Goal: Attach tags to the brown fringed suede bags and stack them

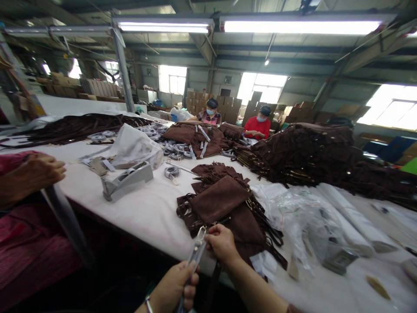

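Observation:
My left hand (174, 284) is closed around a bag strap (195, 252) wrapped in clear plastic, with a gold clasp (201, 234) at its upper end. Beside that clasp, my right hand (223, 243) has its fingers pinched together at the near edge of a brown suede-like bag (220, 200). What sits between those right fingertips is too hidden to tell. The bag lies flat on top of more brown pieces with fringes and dark straps, at the front edge of the white table (140, 221).
Left of the bag are a grey tape dispenser (128, 179) and a coiled wrapped strap (172, 173). Clear plastic bags (302, 217) lie to the right, before a high brown pile (302, 152). A co-worker's hand (35, 174) holds a strap at left; two people sit across the table.

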Available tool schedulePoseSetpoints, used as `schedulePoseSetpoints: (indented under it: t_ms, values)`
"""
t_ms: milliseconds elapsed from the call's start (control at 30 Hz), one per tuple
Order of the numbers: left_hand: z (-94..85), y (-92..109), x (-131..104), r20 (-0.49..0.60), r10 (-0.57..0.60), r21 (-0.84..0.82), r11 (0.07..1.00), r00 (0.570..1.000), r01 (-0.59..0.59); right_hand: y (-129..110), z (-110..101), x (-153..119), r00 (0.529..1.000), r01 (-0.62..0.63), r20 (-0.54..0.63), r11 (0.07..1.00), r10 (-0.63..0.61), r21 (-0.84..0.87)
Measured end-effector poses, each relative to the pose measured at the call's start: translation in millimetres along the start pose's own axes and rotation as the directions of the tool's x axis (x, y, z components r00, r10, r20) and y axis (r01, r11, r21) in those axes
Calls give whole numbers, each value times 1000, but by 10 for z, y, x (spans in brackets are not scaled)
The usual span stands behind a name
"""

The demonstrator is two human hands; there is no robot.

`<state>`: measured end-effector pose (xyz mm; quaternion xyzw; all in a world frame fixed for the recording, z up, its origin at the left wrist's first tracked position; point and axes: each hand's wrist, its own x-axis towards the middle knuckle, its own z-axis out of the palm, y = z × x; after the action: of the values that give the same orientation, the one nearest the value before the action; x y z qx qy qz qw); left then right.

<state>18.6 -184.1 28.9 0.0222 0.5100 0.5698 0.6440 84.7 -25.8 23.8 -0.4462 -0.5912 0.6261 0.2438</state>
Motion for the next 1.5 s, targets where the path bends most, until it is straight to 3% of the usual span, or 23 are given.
schedulePoseSetpoints:
  t_ms: [133, 300, 367, 433, 500, 567, 633, 700, 900, 1000, 1067, 1133, 1200, 1333, 1400, 1500]
  values:
    - [-41, 118, -22, 93, -140, -238, 958, 986, 158, -12, -107, -4, 998, 4, 63, 1000, -4, 5]
    - [-78, 139, 26, 151, -194, -296, 927, 969, 231, 9, -245, 1, 973, -10, 231, 999, -1, 49]
    - [-78, 133, 31, 135, -205, -289, 928, 969, 237, -3, -285, 12, 976, 91, 201, 996, -89, -2]
    - [-76, 129, 21, 106, -207, -275, 934, 973, 229, -39, -327, -7, 958, 272, 140, 950, -251, -154]
    - [-75, 122, 3, 75, -198, -249, 945, 977, 211, -88, -368, -75, 874, 485, 181, 810, -450, -329]
    - [-77, 105, -14, 49, -182, -206, 960, 982, 189, -130, -398, -180, 733, 679, 351, 598, -583, -425]
    - [-77, 81, -26, 29, -169, -153, 973, 985, 172, -150, -404, -282, 579, 813, 541, 377, -611, -445]
    - [-71, 62, -36, 2, -151, -86, 985, 989, 151, -150, -384, -346, 485, 865, 645, 215, -590, -454]
    - [10, 126, -14, 110, -94, -18, 995, 989, 97, -165, -322, -313, 393, 898, 759, 39, -519, -438]
    - [57, 140, 70, 54, -23, 36, 999, 998, 21, -210, -335, -283, 380, 899, 801, -18, -462, -437]
    - [73, 110, 139, -26, 58, 177, 983, 998, -52, -245, -339, -273, 386, 895, 826, -49, -409, -443]
    - [72, 66, 195, -96, 148, 375, 921, 984, -102, -286, -323, -265, 403, 886, 844, -79, -355, -456]
    - [57, 37, 219, -116, 278, 575, 802, 953, -164, -339, -282, -253, 431, 873, 846, -91, -314, -479]
    - [28, 40, 157, 36, 542, 819, 465, 839, -336, -474, -152, -204, 455, 869, 862, -97, -225, -485]
    - [24, 41, 109, 84, 576, 883, 335, 813, -329, -528, -86, -171, 450, 873, 871, -109, -195, -475]
    - [16, 22, 89, 65, 573, 940, 239, 817, -243, -552, -15, -124, 427, 884, 887, -129, -175, -450]
